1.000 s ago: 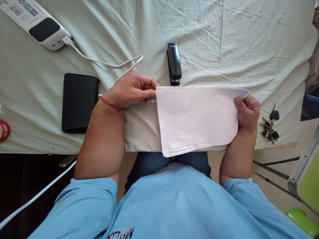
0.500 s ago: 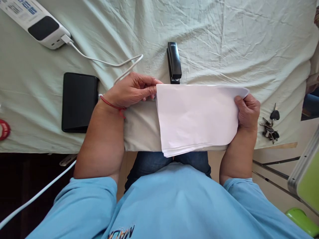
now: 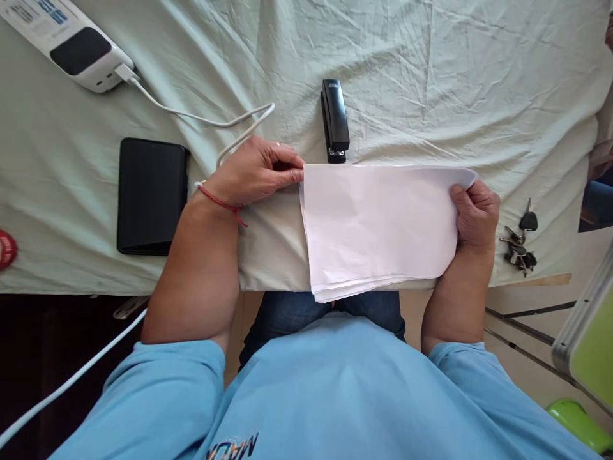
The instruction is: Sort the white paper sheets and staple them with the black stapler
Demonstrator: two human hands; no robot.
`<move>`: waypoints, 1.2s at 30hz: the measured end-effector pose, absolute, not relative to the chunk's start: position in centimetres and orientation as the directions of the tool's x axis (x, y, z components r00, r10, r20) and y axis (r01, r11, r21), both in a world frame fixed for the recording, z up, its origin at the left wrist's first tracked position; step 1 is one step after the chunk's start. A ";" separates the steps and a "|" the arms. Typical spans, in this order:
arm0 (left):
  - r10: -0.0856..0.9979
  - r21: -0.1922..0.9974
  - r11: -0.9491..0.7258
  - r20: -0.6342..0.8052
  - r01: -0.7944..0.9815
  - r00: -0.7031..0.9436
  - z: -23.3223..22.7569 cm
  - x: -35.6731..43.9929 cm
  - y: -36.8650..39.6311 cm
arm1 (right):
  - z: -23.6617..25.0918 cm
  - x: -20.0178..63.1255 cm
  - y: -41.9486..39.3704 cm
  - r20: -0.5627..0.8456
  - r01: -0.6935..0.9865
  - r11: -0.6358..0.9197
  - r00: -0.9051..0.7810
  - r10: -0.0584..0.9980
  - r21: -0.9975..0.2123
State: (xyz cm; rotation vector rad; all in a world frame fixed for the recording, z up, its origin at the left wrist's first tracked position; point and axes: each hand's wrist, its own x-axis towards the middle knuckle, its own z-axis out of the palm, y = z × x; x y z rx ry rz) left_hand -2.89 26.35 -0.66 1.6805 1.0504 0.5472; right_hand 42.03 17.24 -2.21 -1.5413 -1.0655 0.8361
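White sheets make up the stack of paper [image 3: 378,223] lying at the near edge of the table, its loose lower edges fanned slightly and hanging just past the rim over the person's lap. The right hand [image 3: 474,214] grips the right end of the stack, thumb on top near the upper corner and the other fingers curled underneath, so that corner lifts a little. The left hand [image 3: 256,172] rests at the stack's upper left corner with its fingers bunched together and their tips touching the paper's edge; whether they pinch a sheet or only press against it cannot be told. A thin red cord bracelet [image 3: 221,204] circles the left wrist.

Just beyond the stack's top edge lies 1 black stapler [image 3: 334,120], pointing lengthwise toward the paper and nearly touching it. The table is covered by a wrinkled pale green cloth [image 3: 454,83]. To the left of the left forearm lies a black phone [image 3: 152,195] (screen dark, flat on the cloth). A white power strip [image 3: 67,41] sits at the far left corner, and a white cable [image 3: 201,118] runs from it toward the left hand. A bunch of keys [image 3: 520,246] lies just right of the right hand, near the table's edge.
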 end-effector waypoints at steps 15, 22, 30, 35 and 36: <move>0.778 0.815 -0.231 -0.173 0.531 0.604 0.8 -2.8 26.3 | -2.3 42.3 17.3 0.002 0.267 -0.101 0.360 0.933 -0.959; 0.755 0.756 -0.275 -0.212 0.594 0.620 1.1 -2.8 26.2 | -2.2 42.2 17.3 0.031 0.313 -0.087 0.353 0.935 -0.946; 0.844 0.855 -0.120 -0.180 0.504 0.506 0.4 -2.6 25.8 | -1.9 41.7 17.3 0.061 0.236 -0.047 0.429 0.901 -0.971; 0.849 0.825 -0.184 -0.141 0.535 0.510 0.4 -2.9 25.9 | -2.0 41.9 17.3 0.060 0.182 -0.026 0.452 0.890 -0.983; 0.842 0.820 -0.187 -0.150 0.541 0.518 0.4 -2.9 25.9 | -2.0 41.9 17.3 0.062 0.178 -0.023 0.457 0.888 -0.984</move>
